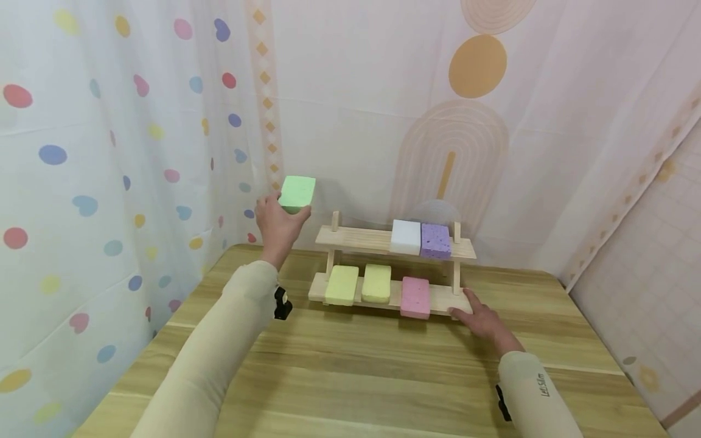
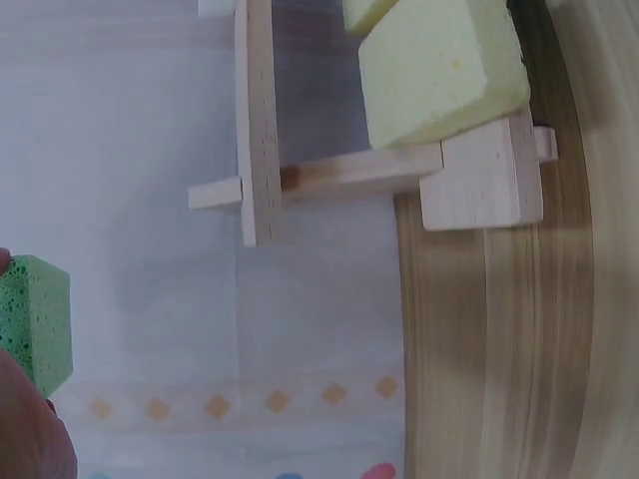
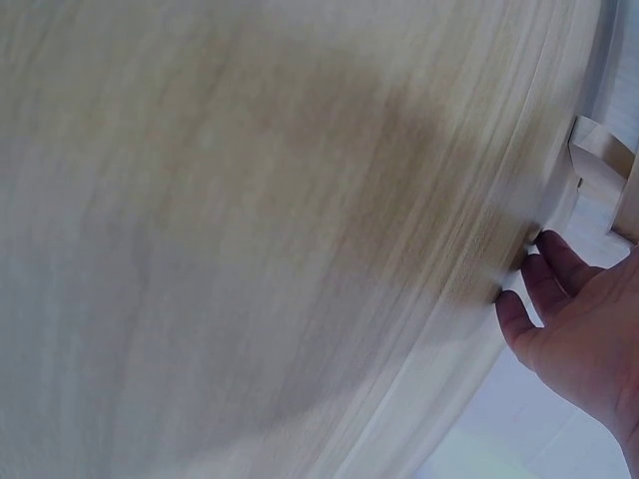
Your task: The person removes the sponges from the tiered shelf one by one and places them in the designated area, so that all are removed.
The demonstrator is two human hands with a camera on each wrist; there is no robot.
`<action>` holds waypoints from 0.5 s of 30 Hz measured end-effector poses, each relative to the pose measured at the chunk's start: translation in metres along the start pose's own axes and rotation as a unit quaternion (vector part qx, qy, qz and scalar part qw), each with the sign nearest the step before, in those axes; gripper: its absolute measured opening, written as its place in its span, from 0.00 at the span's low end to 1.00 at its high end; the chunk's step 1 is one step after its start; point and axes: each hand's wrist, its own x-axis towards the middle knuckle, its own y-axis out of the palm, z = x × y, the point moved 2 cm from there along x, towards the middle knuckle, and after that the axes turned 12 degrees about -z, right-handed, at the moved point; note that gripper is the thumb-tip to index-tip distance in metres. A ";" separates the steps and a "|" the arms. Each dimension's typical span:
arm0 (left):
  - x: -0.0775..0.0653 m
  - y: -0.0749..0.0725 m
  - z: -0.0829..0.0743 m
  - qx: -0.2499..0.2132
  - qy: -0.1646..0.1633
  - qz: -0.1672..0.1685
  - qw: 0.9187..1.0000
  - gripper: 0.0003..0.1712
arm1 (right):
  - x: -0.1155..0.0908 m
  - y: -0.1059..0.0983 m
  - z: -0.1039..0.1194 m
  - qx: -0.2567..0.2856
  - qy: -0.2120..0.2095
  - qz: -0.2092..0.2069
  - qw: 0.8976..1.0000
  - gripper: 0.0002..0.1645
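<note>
Before a pale patterned curtain (image 1: 350, 152), left of frame centre, the left hand (image 1: 278, 226) pinched a green rectangular sponge (image 1: 297, 191); the right hand (image 1: 485, 320) gripped a pale wooden two-tier rack (image 1: 358, 238), which a tug might have tipped.

The person's sleeved left forearm (image 1: 227, 347) stretched forward and upward, with the left hand (image 1: 280, 224) raised well above the right, its thumb and fingers set in a pinch. The sleeved right forearm (image 1: 533, 389) angled forward and inward, and the right hand (image 1: 484, 319) was held low, thumb and forefinger parted in a grip. From the right wrist, three fingers (image 3: 545, 289) showed, gently bent, their tips apart.
</note>
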 end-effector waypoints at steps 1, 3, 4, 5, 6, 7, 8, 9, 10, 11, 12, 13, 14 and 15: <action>0.001 -0.002 0.002 0.003 -0.005 -0.002 1.000 0.45 | 0.000 0.000 0.000 -0.001 -0.001 0.000 1.000 0.54; 0.004 -0.006 0.008 0.010 -0.017 -0.004 1.000 0.45 | 0.000 0.000 -0.001 0.000 0.001 0.000 1.000 0.54; 0.005 -0.008 0.011 0.011 -0.022 -0.005 1.000 0.45 | -0.001 0.000 -0.001 0.001 0.002 0.001 1.000 0.54; 0.006 -0.010 0.014 0.013 -0.025 -0.007 1.000 0.45 | -0.001 0.000 0.000 -0.001 0.001 0.001 1.000 0.54; 0.007 -0.011 0.018 0.012 -0.027 -0.010 1.000 0.45 | -0.001 0.000 0.000 -0.001 0.002 0.001 1.000 0.53; 0.007 -0.012 0.021 0.012 -0.029 -0.011 0.999 0.45 | -0.002 0.001 0.000 -0.002 0.001 0.001 1.000 0.53; 0.007 -0.013 0.025 0.013 -0.028 -0.013 0.999 0.44 | -0.002 0.001 -0.001 0.000 0.001 0.000 1.000 0.53; 0.007 -0.014 0.028 0.012 -0.026 -0.014 0.999 0.44 | -0.002 0.001 -0.001 0.000 0.000 0.000 1.000 0.53; 0.007 -0.015 0.031 0.011 -0.026 -0.015 0.999 0.44 | -0.002 0.001 -0.001 0.001 0.000 0.000 1.000 0.53; 0.007 -0.016 0.034 0.011 -0.025 -0.016 0.999 0.44 | -0.001 0.001 -0.001 0.000 -0.002 -0.001 1.000 0.53; 0.006 -0.017 0.037 0.011 -0.027 -0.016 0.999 0.44 | -0.001 0.002 -0.002 0.001 -0.003 -0.002 1.000 0.53; 0.005 -0.018 0.041 0.014 -0.029 -0.014 0.999 0.44 | -0.001 0.002 -0.002 0.003 -0.004 -0.003 1.000 0.53; 0.004 -0.019 0.044 0.017 -0.030 -0.014 0.999 0.44 | 0.000 0.002 -0.002 0.005 -0.004 -0.004 1.000 0.54; 0.003 -0.020 0.047 0.019 -0.034 -0.013 0.999 0.44 | 0.000 0.002 -0.002 0.005 -0.002 -0.004 1.000 0.54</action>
